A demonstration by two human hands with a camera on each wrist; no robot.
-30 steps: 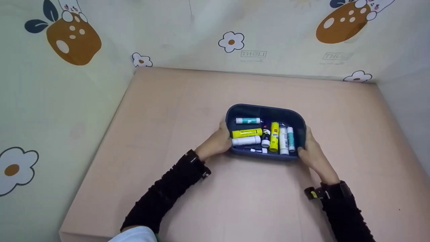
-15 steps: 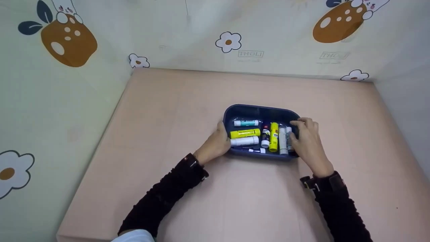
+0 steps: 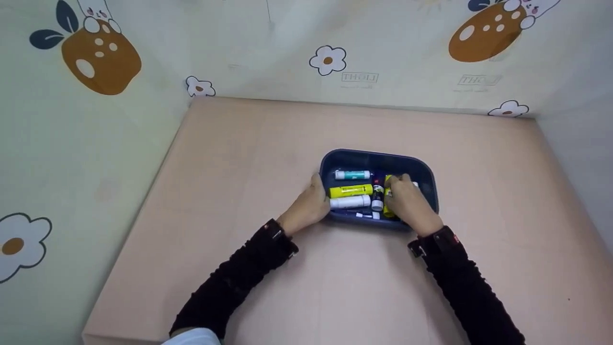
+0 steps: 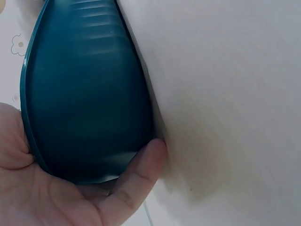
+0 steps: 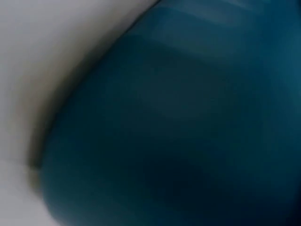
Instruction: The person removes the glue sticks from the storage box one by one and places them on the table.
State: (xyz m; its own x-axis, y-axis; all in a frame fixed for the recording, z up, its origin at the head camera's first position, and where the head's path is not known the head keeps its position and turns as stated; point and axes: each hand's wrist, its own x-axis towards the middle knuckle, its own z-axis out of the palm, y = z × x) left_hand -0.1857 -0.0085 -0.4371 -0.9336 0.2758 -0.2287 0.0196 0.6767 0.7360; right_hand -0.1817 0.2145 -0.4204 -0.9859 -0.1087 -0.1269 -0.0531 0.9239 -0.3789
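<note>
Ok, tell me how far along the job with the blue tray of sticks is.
Barely begun. Done: nothing lies out on the table. In hand: the left hand steadies the blue tray at its left end, while the right hand reaches inside over the upright yellow stick. Left: the teal, yellow and white sticks lying inside.

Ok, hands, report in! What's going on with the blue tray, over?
Left hand holds the blue tray at its left wall. Right hand inside, on the upright yellow glue stick. Other sticks crowd close.

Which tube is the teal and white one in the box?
Find the dark blue box in the middle of the pink table. The teal and white tube lies sideways nearest the back wall, above the yellow tube. It alone has a teal band.
</note>
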